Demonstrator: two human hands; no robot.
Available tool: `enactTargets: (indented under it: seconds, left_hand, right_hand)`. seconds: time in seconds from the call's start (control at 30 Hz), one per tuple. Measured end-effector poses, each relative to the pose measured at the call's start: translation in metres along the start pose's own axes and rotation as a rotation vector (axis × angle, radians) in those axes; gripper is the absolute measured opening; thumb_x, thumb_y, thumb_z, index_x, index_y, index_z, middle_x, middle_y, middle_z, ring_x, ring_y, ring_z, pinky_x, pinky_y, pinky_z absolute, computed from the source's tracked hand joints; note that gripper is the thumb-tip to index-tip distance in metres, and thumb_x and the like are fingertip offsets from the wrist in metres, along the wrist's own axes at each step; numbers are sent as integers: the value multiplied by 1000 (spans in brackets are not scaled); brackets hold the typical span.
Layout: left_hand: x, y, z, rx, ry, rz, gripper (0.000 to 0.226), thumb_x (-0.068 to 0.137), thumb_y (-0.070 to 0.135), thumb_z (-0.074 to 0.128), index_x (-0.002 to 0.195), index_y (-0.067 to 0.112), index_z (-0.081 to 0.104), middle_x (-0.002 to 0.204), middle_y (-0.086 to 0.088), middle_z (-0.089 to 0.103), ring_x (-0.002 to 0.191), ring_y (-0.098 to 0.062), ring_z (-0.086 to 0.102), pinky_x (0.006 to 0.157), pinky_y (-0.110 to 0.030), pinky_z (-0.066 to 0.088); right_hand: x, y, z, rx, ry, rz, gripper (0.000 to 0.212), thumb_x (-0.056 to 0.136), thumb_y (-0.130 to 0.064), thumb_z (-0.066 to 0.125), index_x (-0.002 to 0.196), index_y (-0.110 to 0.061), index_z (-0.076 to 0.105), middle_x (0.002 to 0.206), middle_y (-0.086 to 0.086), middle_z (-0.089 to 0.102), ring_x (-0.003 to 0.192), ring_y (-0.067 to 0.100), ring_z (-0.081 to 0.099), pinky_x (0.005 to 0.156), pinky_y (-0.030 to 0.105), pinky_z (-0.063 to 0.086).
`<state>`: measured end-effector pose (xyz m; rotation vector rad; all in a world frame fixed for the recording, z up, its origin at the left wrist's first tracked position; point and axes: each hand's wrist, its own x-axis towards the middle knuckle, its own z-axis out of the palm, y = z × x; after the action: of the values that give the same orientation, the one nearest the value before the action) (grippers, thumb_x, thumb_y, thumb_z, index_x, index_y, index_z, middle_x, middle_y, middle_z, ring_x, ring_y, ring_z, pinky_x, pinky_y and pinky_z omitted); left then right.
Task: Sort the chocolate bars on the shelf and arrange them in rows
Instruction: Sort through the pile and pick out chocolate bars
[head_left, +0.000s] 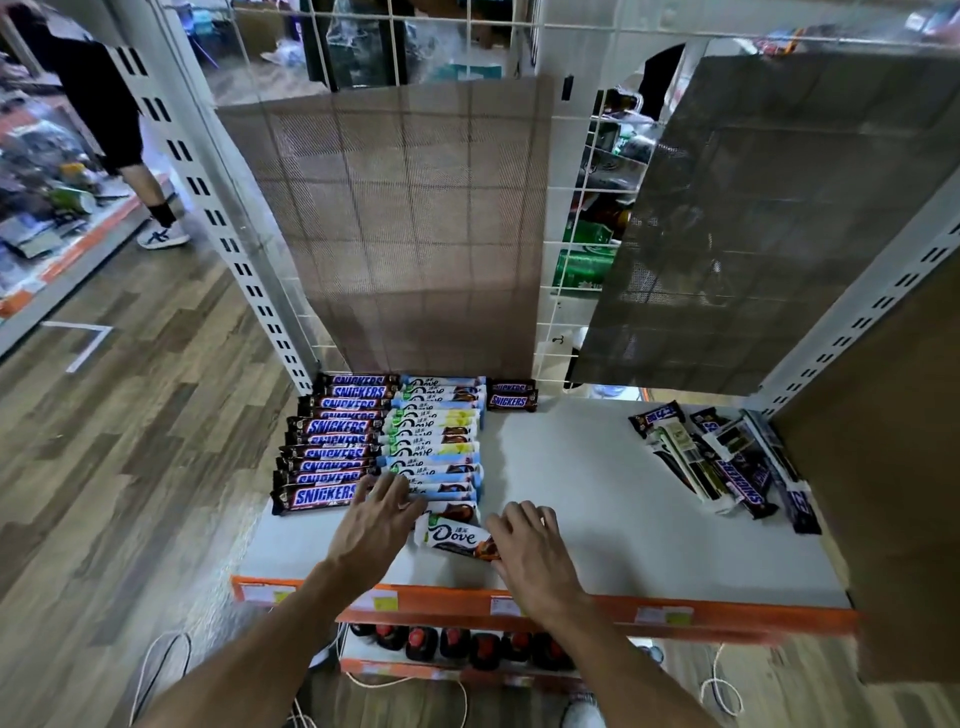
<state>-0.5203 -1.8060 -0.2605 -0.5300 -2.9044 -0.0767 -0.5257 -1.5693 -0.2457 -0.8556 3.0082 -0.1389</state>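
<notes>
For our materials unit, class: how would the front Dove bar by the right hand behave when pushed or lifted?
The Dove bar looks flat and lies straight, so it is probably stiff; it should slide, not roll. Its glossy surface may be slippery under the right hand. It is likely light, being thin.

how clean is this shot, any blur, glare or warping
Head view: wide-angle warping splays the white slotted upright outward; the brown Snickers row and the white Dove bar by the right hand read sharp; the orange shelf edge smears at its right end; pale sheen hazes the white wire grid.
</notes>
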Motion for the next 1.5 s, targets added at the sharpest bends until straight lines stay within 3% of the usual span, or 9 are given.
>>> enactTargets:
  seconds: [0.23,0.4,0.57,0.73,0.93,1.2,1.37,1.5]
  left_hand:
    - [-5,-1,-1,-6,9,-12,40,67,10,78,102,17,60,100,-7,54,95,-26,50,89,-41,36]
    - [-17,-1,-3,6,-22,-52,45,68,5,72,110,15,59,109,-9,56,107,-28,52,92,-39,34]
    - [-29,-5,-12,7,-82,-166,46,73,14,42,117,16,54,119,-10,52,112,-28,49,92,-43,40]
    - [-41,-11,-22,-20,-107,-211,50,67,25,61,116,15,55,116,-10,54,110,-27,51,92,-43,39]
    - [-51,-15,-27,18,-93,-239,49,78,36,46,122,15,54,117,-9,54,110,-26,50,91,-46,45]
    - [-51,-14,-33,5,-89,-247,46,78,33,45,120,16,48,114,-10,55,108,-27,49,87,-46,48]
    - [-49,-14,-34,5,-61,-228,47,74,28,59,119,16,48,112,-8,54,105,-25,51,86,-44,48]
    - [-47,-14,-35,4,-40,-229,52,71,24,69,118,15,50,111,-8,55,105,-24,50,87,-45,49]
  right_hand:
    - [6,-3,2,-11,-11,-1,71,42,-26,93,102,-23,54,85,0,55,79,20,52,73,34,48]
    - [11,-11,1,-11,29,-40,58,54,-29,89,99,-24,54,85,0,55,81,21,53,76,36,49]
    - [22,-24,3,-53,54,-78,57,51,-18,88,98,-21,55,90,4,56,87,24,54,83,42,47]
    - [33,-36,1,-104,122,-137,45,52,-16,85,91,-17,63,92,8,62,95,28,54,88,48,50]
    - [39,-45,2,-127,121,-139,40,52,-16,86,86,-14,65,84,6,65,92,29,60,91,53,48]
    - [47,-48,2,-140,135,-111,42,55,-14,83,90,-12,61,85,10,62,90,31,57,94,56,45]
    - [49,-49,5,-121,128,-114,50,49,-12,85,93,-12,61,85,10,63,88,31,57,94,57,45]
    - [50,-49,5,-123,100,-114,44,41,-12,89,78,-11,65,83,13,63,89,33,60,92,60,46]
